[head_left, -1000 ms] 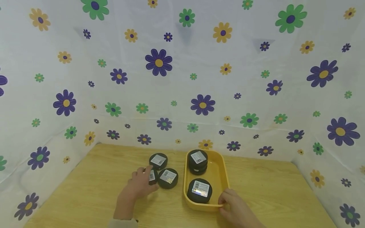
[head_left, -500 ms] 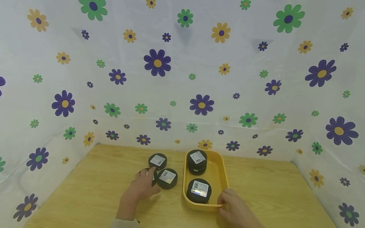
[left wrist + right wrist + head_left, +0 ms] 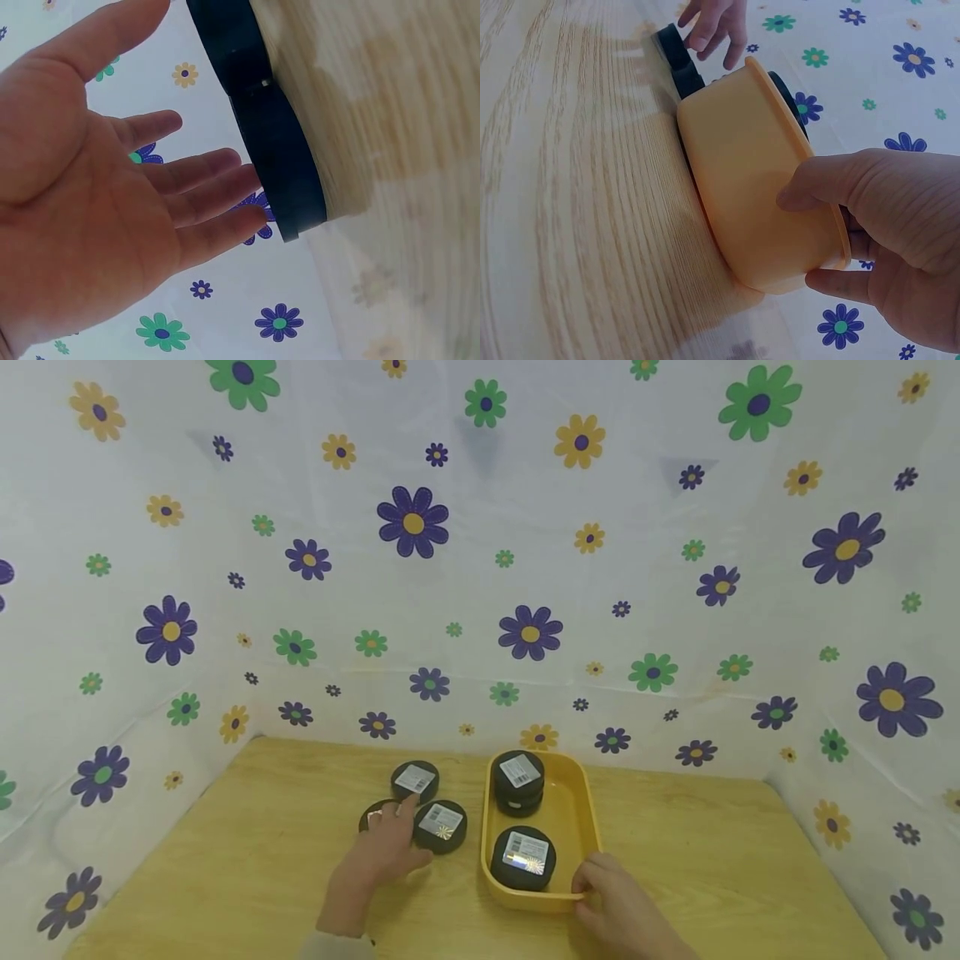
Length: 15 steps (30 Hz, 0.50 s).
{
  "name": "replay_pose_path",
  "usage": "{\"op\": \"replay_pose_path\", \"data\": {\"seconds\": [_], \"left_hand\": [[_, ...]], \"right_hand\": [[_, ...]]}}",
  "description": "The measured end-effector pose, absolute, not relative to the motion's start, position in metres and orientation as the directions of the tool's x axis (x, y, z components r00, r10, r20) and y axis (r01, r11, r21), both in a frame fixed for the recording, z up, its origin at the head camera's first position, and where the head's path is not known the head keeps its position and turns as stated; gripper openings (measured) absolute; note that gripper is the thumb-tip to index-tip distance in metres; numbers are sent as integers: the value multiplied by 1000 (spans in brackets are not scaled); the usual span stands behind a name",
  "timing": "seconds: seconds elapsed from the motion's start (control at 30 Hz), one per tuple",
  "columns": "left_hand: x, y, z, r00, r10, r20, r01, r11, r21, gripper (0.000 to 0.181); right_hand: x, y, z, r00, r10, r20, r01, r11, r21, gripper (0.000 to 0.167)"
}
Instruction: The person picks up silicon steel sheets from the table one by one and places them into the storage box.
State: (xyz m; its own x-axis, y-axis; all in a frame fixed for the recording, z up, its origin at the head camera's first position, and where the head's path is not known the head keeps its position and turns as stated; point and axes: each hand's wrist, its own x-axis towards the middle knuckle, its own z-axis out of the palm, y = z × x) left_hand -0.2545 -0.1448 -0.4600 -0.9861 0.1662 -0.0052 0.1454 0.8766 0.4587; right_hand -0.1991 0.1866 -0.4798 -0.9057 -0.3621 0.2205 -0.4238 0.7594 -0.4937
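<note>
My left hand point(image 3: 378, 858) hovers over a group of black round flat containers with white labels, its fingers spread and relaxed. Partly under the fingers lies the left container point(image 3: 367, 819); the right container point(image 3: 441, 828) and the back container point(image 3: 415, 780) sit close beside it. In the left wrist view, the fingertips reach the side of a black container point(image 3: 289, 161); whether they touch it I cannot tell. My right hand point(image 3: 626, 906) pinches the front right corner of a yellow tray point(image 3: 573, 827), thumb outside and fingers over the rim, as the right wrist view shows.
Inside the tray, black containers are stacked at the back left point(image 3: 519, 783), and another container point(image 3: 523, 858) lies at the front left. The wooden table point(image 3: 697, 835) extends to both sides. A white flowered cloth point(image 3: 465, 593) hangs behind and at the sides.
My left hand has shifted slightly right across the containers, so the left one now shows on the hand's left side. The right hand and tray stay in place.
</note>
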Motion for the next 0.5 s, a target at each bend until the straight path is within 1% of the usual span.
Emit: {"op": "replay_pose_path", "data": {"seconds": [0.1,0.27,0.37,0.5], "left_hand": [[-256,-146,-462,-987,159,8,145,883,447,87],[-262,-156,-471,-994,107,36,112,898,425,83],[-265,-164,-477,-996,82,25,85,904,419,82],[-269,-171,-481,-997,80,11,78,911,405,80]], "right_hand": [[-199,187,-479,-906,-360,222,-423,763,-488,21],[-199,187,-478,-908,-359,216,-419,768,-485,21],[-199,186,-477,-909,-362,205,-416,767,-489,22],[-199,186,-477,-910,-366,195,-414,767,-490,23]]}}
